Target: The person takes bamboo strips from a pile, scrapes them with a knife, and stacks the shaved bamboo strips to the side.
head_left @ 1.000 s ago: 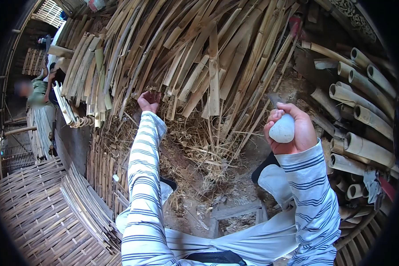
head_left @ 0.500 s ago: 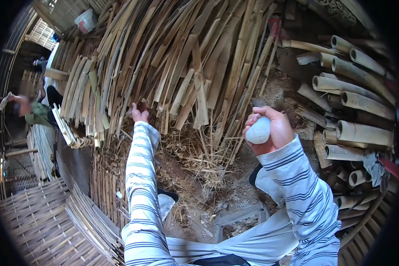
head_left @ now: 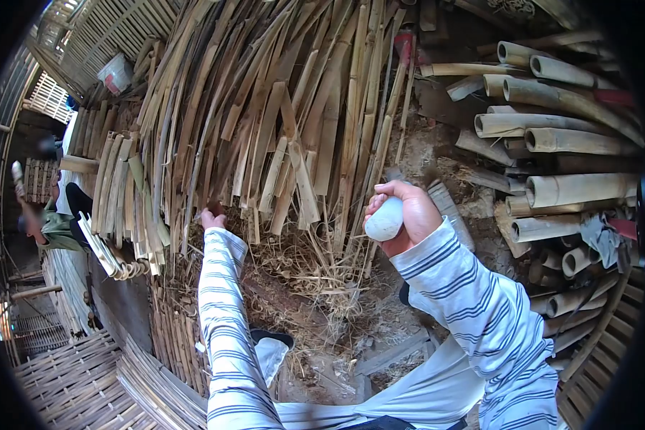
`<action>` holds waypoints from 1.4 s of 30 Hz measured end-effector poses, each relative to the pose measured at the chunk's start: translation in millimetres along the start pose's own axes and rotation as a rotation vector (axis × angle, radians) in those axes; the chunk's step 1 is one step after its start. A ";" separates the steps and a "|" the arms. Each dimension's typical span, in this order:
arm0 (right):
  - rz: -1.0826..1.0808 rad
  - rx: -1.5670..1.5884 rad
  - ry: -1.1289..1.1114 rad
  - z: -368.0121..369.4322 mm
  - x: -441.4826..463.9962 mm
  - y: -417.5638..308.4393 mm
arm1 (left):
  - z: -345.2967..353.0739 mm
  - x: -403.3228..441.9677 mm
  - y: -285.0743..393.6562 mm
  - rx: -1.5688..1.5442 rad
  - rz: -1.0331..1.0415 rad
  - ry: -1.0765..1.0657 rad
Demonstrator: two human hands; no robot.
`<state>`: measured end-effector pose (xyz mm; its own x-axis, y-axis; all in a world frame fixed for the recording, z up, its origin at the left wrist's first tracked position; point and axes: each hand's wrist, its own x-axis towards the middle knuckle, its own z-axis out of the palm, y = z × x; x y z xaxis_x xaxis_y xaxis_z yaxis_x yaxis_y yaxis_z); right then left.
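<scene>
Shavings [head_left: 319,278] lie before the bamboo pile [head_left: 265,129], tubes [head_left: 584,190] to its right; right hand [head_left: 417,213] clenches a pale handle [head_left: 384,221]; left hand [head_left: 212,218] at the pile, grip unclear.

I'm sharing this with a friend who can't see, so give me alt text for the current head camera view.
A person's right hand grips a pale, rounded object, while the left hand is at the near ends of a pile of bamboo strips. Shavings lie below, and hollow bamboo poles are stacked at right.
</scene>
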<state>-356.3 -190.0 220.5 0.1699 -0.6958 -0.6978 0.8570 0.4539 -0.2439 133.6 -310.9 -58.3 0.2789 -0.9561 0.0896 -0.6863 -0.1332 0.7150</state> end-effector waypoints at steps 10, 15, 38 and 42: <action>0.021 -0.011 0.021 5.1 -0.5 4.3 | 4.1 -8.5 7.8 -1.251 -0.635 0.173; 0.015 -0.051 0.015 6.0 -9.9 5.3 | -21.1 -54.4 80.7 -0.911 -0.588 0.158; -0.145 0.059 0.035 -10.1 -39.2 -3.1 | -380.0 -324.9 279.3 -0.699 0.052 1.023; -0.220 -0.051 -0.001 -15.6 -36.2 0.2 | -460.0 -339.2 321.4 -0.337 0.479 1.103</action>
<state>-369.9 -156.0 235.2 -0.0179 -0.7816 -0.6235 0.8477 0.3189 -0.4240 127.4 90.6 460.0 0.5744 -0.1395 0.8066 -0.7137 0.3972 0.5769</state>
